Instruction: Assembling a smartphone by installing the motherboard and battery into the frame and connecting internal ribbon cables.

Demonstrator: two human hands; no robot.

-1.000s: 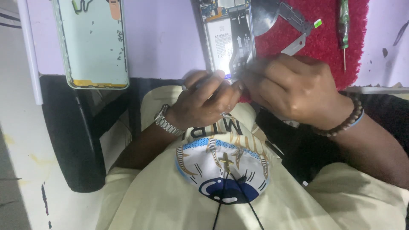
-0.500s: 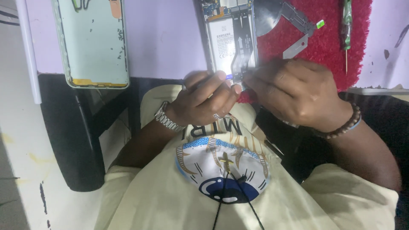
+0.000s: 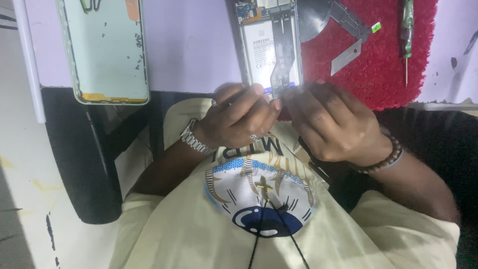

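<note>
1. At the far left, a pale green phone back cover [image 3: 105,50] lies inner side up on the lilac counter [image 3: 194,45], its lower end reaching the counter's near edge
2. The left hand [image 3: 234,119], with a metal watch [image 3: 195,139] on its wrist, is curled, fingertips bunched at the near end of the opened phone [image 3: 269,47]; what it pinches there cannot be told
3. The opened phone lies on the counter with its battery and a dark ribbon cable showing, its near end at the counter's edge, right where both hands meet
4. The right hand [image 3: 333,124], a beaded bracelet [image 3: 386,157] on its wrist, is also curled, fingertips touching the phone's near end beside the left hand's
5. Further right, a red mat [image 3: 378,74] carries a metal blade [image 3: 346,57] and a green-handled screwdriver [image 3: 407,35], both well apart from the hands
</note>
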